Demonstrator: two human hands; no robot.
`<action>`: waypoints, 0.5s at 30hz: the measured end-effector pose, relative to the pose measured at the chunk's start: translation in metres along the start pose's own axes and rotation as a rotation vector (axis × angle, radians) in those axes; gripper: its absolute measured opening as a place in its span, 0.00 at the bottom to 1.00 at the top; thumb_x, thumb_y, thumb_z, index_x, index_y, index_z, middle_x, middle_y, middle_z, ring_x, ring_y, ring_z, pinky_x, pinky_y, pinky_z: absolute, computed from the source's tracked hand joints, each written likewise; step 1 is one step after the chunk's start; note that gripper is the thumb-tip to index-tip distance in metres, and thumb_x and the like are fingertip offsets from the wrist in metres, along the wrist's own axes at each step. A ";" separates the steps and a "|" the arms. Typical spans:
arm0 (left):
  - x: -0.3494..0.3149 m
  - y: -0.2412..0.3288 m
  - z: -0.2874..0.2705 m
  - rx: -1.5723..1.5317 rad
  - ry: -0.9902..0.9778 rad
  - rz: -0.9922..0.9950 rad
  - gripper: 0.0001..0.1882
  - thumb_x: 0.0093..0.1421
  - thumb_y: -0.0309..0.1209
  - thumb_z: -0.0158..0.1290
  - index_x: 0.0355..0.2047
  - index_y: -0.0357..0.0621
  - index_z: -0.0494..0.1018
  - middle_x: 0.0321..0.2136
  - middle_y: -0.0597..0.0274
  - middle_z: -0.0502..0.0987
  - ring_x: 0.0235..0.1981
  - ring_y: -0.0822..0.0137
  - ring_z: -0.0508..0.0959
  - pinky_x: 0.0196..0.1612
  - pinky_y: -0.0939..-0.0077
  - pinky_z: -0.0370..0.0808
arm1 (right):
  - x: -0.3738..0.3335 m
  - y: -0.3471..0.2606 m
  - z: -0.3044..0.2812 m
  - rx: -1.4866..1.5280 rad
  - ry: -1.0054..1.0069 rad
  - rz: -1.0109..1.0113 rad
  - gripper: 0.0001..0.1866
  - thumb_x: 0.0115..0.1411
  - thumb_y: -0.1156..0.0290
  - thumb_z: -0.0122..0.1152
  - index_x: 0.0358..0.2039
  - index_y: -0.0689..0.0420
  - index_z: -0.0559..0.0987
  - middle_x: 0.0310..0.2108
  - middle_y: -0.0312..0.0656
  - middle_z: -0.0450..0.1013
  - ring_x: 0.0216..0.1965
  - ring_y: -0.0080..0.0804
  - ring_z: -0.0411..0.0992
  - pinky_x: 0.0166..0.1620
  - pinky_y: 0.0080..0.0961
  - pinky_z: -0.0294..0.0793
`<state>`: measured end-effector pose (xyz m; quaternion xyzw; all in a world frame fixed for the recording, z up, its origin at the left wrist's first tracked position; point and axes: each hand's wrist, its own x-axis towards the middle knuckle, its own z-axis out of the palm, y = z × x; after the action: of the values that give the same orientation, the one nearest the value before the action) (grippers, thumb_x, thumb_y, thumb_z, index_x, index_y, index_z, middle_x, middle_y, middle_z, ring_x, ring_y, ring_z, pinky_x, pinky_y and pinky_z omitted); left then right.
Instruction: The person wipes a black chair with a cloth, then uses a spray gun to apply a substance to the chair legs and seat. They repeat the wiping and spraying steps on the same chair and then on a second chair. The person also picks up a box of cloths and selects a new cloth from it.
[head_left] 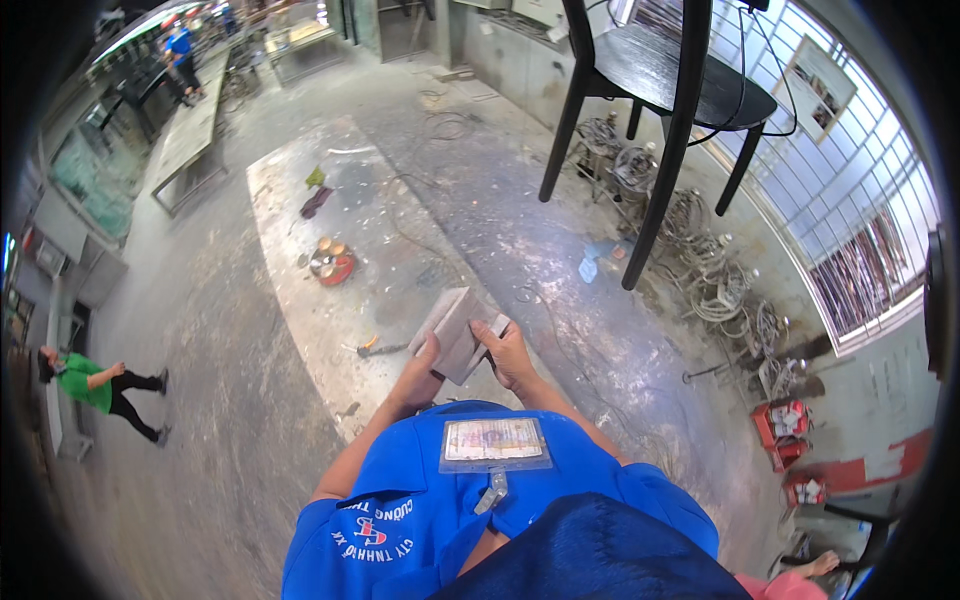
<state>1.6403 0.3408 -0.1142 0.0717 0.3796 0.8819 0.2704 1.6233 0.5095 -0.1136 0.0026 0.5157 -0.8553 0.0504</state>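
Note:
In front of my chest, both hands hold a folded grey-beige sheet [452, 345] that looks like sandpaper. My left hand [416, 378] grips its lower left side, with the thumb lying along it. On the right side, my right hand [508, 358] pinches the sheet between thumb and fingers. Behind it lies a pale, paint-spotted work surface [290, 200]. A small tool with an orange and dark handle [372, 348] rests there, left of the sheet. Farther off sit a red container [335, 268] with several round pieces in it, a dark cloth [316, 204] and a green scrap [315, 177].
A black chair [660, 70] is raised at the upper right. Along the right wall stand several coiled hoses [715, 285] and red equipment [785, 425]. A person in green [88, 385] is at the left, another in blue [180, 45] far back. Cords cross the floor.

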 end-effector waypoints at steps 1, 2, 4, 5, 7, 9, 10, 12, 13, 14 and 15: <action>0.012 0.018 -0.004 -0.022 -0.024 -0.004 0.34 0.66 0.50 0.37 0.64 0.42 0.47 0.61 0.51 0.59 0.62 0.57 0.61 0.63 0.59 0.59 | 0.012 -0.001 0.001 0.027 -0.025 -0.009 0.13 0.59 0.69 0.62 0.43 0.60 0.75 0.35 0.34 0.75 0.36 0.20 0.71 0.41 0.21 0.70; 0.024 0.027 -0.003 -0.047 0.044 -0.017 0.32 0.66 0.48 0.41 0.62 0.37 0.55 0.55 0.52 0.66 0.56 0.61 0.67 0.59 0.68 0.63 | 0.021 -0.003 0.001 -0.039 -0.005 -0.088 0.15 0.58 0.69 0.62 0.44 0.60 0.75 0.33 0.33 0.75 0.34 0.19 0.71 0.40 0.21 0.70; 0.053 0.038 0.001 0.424 0.081 -0.024 0.28 0.66 0.45 0.44 0.57 0.36 0.62 0.48 0.57 0.71 0.50 0.66 0.70 0.54 0.72 0.66 | 0.037 -0.013 -0.007 -0.289 0.114 -0.037 0.21 0.57 0.67 0.64 0.49 0.60 0.71 0.38 0.37 0.74 0.38 0.22 0.70 0.43 0.24 0.70; 0.067 0.043 0.001 0.642 0.129 -0.036 0.26 0.66 0.43 0.46 0.55 0.35 0.65 0.45 0.59 0.73 0.47 0.69 0.71 0.51 0.74 0.67 | 0.044 -0.025 -0.012 -0.414 0.153 -0.013 0.25 0.56 0.66 0.65 0.51 0.59 0.70 0.40 0.39 0.74 0.40 0.23 0.70 0.45 0.25 0.70; 0.095 0.047 0.001 0.582 0.199 0.132 0.19 0.65 0.39 0.48 0.46 0.35 0.72 0.32 0.69 0.73 0.35 0.78 0.68 0.37 0.81 0.67 | 0.071 -0.062 -0.018 -0.812 0.278 -0.266 0.38 0.52 0.62 0.69 0.59 0.58 0.62 0.52 0.45 0.66 0.50 0.31 0.66 0.52 0.32 0.67; 0.119 0.055 -0.006 0.624 0.195 0.143 0.21 0.65 0.41 0.48 0.49 0.35 0.71 0.37 0.67 0.74 0.40 0.75 0.70 0.42 0.79 0.68 | 0.102 -0.142 -0.030 -0.935 0.346 -0.679 0.44 0.50 0.62 0.70 0.62 0.59 0.55 0.58 0.48 0.58 0.58 0.41 0.60 0.61 0.35 0.58; 0.127 0.062 -0.013 0.765 0.183 0.019 0.22 0.65 0.41 0.48 0.50 0.35 0.70 0.39 0.65 0.74 0.42 0.74 0.70 0.44 0.78 0.69 | 0.117 -0.196 -0.035 -0.992 0.451 -0.830 0.44 0.50 0.64 0.69 0.62 0.61 0.55 0.58 0.49 0.58 0.59 0.41 0.60 0.61 0.34 0.57; 0.138 0.072 -0.025 0.619 0.113 0.029 0.23 0.65 0.42 0.48 0.51 0.36 0.69 0.41 0.63 0.73 0.42 0.72 0.71 0.44 0.77 0.70 | 0.146 -0.303 -0.030 -0.989 0.635 -1.272 0.34 0.52 0.66 0.68 0.55 0.64 0.63 0.56 0.47 0.61 0.54 0.35 0.62 0.56 0.30 0.62; 0.143 0.077 -0.030 0.557 0.079 0.050 0.24 0.65 0.43 0.48 0.52 0.36 0.68 0.42 0.62 0.73 0.43 0.71 0.71 0.44 0.77 0.70 | 0.162 -0.355 -0.025 -1.050 0.784 -1.437 0.31 0.51 0.62 0.70 0.49 0.64 0.66 0.53 0.46 0.63 0.50 0.31 0.63 0.52 0.27 0.64; 0.145 0.079 -0.033 0.416 0.081 0.056 0.26 0.63 0.44 0.50 0.54 0.36 0.66 0.44 0.60 0.73 0.43 0.68 0.73 0.44 0.73 0.71 | 0.179 -0.402 -0.016 -1.175 0.799 -1.656 0.25 0.50 0.61 0.70 0.40 0.65 0.72 0.42 0.42 0.70 0.40 0.26 0.68 0.45 0.24 0.67; 0.147 0.081 -0.034 0.369 0.110 0.001 0.27 0.63 0.44 0.51 0.54 0.37 0.66 0.44 0.60 0.73 0.43 0.68 0.73 0.45 0.73 0.71 | 0.202 -0.429 -0.005 -1.401 1.033 -1.538 0.32 0.52 0.63 0.66 0.53 0.63 0.65 0.43 0.48 0.70 0.41 0.31 0.70 0.46 0.25 0.70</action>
<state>1.4707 0.3516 -0.0926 0.0717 0.5490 0.8001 0.2310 1.3837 0.6962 0.2512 0.0088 0.7007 -0.0849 -0.7084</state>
